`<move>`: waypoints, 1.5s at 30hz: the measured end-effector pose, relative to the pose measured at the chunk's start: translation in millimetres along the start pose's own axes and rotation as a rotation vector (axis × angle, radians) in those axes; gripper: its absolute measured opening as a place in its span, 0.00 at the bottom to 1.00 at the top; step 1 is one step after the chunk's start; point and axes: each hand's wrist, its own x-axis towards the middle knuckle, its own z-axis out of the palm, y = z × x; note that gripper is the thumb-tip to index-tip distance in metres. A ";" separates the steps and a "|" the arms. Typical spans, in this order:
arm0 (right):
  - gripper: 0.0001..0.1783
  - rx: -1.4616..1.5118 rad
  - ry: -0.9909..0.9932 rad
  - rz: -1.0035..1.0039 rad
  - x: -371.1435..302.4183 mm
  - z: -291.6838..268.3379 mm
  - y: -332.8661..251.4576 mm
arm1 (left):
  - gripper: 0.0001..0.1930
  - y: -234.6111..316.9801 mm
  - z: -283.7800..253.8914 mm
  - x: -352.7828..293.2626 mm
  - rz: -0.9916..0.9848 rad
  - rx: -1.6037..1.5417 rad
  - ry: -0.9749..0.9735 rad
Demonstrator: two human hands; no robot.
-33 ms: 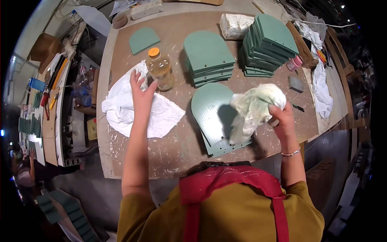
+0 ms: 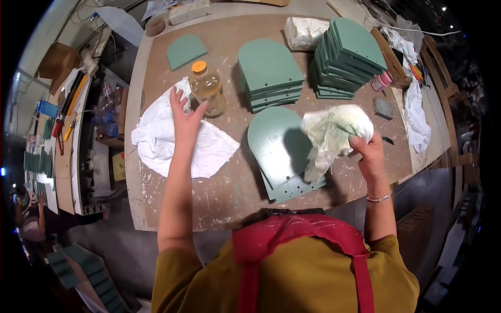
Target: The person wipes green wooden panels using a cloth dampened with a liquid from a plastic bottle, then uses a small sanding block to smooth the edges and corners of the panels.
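My right hand [image 2: 369, 151] is closed on a bunched white rag [image 2: 339, 129] with green stains, lifted above the table. Part of the rag hangs over the right side of a green round-topped panel [image 2: 274, 141], whose surface shines in streaks; at least one more panel lies under it. With fingers spread, my left hand [image 2: 185, 112] hovers beside a clear plastic bottle [image 2: 210, 94] with an orange cap and yellowish liquid. I cannot tell whether the fingers touch the bottle. A white cloth [image 2: 156, 138] lies spread beneath that hand.
Stacks of green panels stand farther back, one in the middle [image 2: 269, 65] and a taller one [image 2: 355, 47] at the right. A single green panel [image 2: 187, 50] lies far left. Near the right edge are a pink-lidded jar [image 2: 381, 82], a grey block [image 2: 383, 108] and a white wrapped block [image 2: 306, 34].
My right hand has moved slightly right with the rag, uncovering a little more of the panel. My left hand has barely moved.
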 end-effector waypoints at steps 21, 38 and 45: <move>0.24 0.412 -0.203 0.061 40.3 67.6 17.8 | 0.41 69.4 21.0 -54.0 0.479 0.490 -0.462; 0.23 0.470 -0.253 0.182 19.8 71.8 33.7 | 0.37 123.1 -1.8 -57.4 0.937 1.125 -0.458; 0.23 0.462 -0.287 0.204 19.1 69.7 31.6 | 0.36 112.8 -1.1 -63.3 0.885 1.038 -0.509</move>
